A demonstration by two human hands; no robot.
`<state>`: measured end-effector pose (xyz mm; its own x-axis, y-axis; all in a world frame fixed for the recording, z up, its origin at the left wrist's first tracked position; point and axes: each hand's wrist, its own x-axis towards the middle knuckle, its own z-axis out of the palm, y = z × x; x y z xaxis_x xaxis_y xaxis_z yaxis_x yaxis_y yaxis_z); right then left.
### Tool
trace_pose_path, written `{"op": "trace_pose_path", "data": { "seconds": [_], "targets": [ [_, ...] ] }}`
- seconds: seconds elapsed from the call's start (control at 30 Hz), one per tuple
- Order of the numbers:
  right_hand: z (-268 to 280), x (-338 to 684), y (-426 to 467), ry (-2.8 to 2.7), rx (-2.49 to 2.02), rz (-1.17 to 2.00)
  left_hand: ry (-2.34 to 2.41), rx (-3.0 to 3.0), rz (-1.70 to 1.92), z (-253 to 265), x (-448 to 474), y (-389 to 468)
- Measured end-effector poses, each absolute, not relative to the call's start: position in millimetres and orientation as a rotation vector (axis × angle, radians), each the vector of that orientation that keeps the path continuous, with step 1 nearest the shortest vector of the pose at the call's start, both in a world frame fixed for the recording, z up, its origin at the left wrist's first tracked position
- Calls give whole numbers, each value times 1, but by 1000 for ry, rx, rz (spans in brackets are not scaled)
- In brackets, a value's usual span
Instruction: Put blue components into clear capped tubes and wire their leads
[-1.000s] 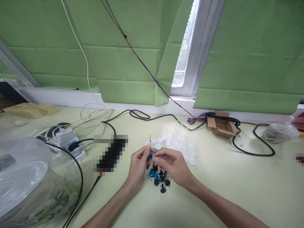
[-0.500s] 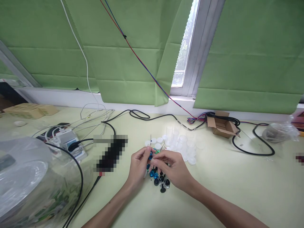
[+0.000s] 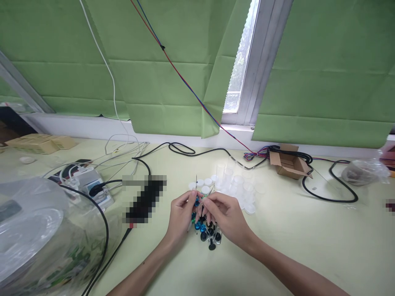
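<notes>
My left hand (image 3: 182,211) is closed in a pinch, with a thin spike-like pin (image 3: 196,181) standing up from its fingertips. A shiny blue piece (image 3: 196,201) shows between the two hands at those fingers. Close on the right, my right hand (image 3: 226,211) has thumb and forefinger pressed together; what they hold is too small to make out. Below the hands lies a pile of small parts: shiny blue pieces (image 3: 200,226) and black round-headed pieces (image 3: 212,246) with stems. A bit of green (image 3: 193,220) shows by the left palm. The hands hide part of the pile.
Behind the hands stand clear plastic tubes (image 3: 228,174) and several white round caps (image 3: 205,189). An open cardboard box (image 3: 288,166) sits at the back right beside a black cable (image 3: 356,193). Left are a power strip (image 3: 89,185) and a large clear plastic bag (image 3: 83,242).
My right hand's fingertips have shifted slightly up and toward the right, and its thumb now points higher. My left hand stays almost in place with the pin upright.
</notes>
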<state>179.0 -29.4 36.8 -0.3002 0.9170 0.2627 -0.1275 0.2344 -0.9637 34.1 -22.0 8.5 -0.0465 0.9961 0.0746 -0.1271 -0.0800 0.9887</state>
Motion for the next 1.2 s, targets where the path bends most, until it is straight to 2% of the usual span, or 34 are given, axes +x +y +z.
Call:
{"op": "trace_pose_path", "data": {
  "seconds": [0.53, 1.2],
  "targets": [
    [30, 178, -21, -1314, -775, 1391, 1000, 1150, 1406, 11, 34, -24],
    [27, 177, -22, -1016, -807, 1381, 1040, 1538, 1471, 6, 35, -26]
  ]
}}
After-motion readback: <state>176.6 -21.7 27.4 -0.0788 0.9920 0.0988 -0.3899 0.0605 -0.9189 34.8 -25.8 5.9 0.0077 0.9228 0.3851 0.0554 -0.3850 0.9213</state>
